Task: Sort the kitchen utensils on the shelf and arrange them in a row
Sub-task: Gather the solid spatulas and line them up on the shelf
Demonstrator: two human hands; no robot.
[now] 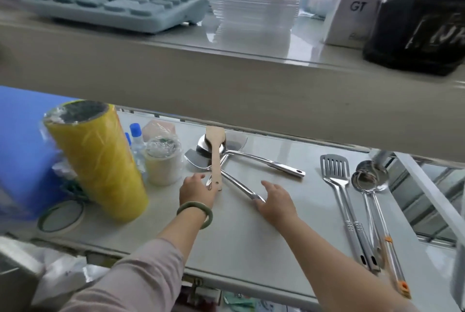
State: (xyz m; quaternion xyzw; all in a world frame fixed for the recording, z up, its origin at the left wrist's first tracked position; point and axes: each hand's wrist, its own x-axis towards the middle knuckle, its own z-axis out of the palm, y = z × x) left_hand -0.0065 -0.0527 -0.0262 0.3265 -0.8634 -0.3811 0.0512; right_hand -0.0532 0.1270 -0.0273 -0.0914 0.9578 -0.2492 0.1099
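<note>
The sorting is partly done. Far to the right of the wooden spatula, a slotted turner and two ladles already lie side by side in a neat row on the shelf. The wooden spatula is in a messy pile. It lies on top of some shiny metal spoons, and a flat metal turner sits just left of it. One long metal handle sticks out to the right of the spatula.

The left hand touches the bottom end of the wooden spatula. Its fingers look curled at the handle, but I cannot tell if they hold it tight. The right hand is loose and spread, with fingertips on the end of another metal handle that runs down and right from the spatula.

I think the pile is being pulled apart now. Next, the spatula likely needs lifting off first, because it lies over the others.
</note>
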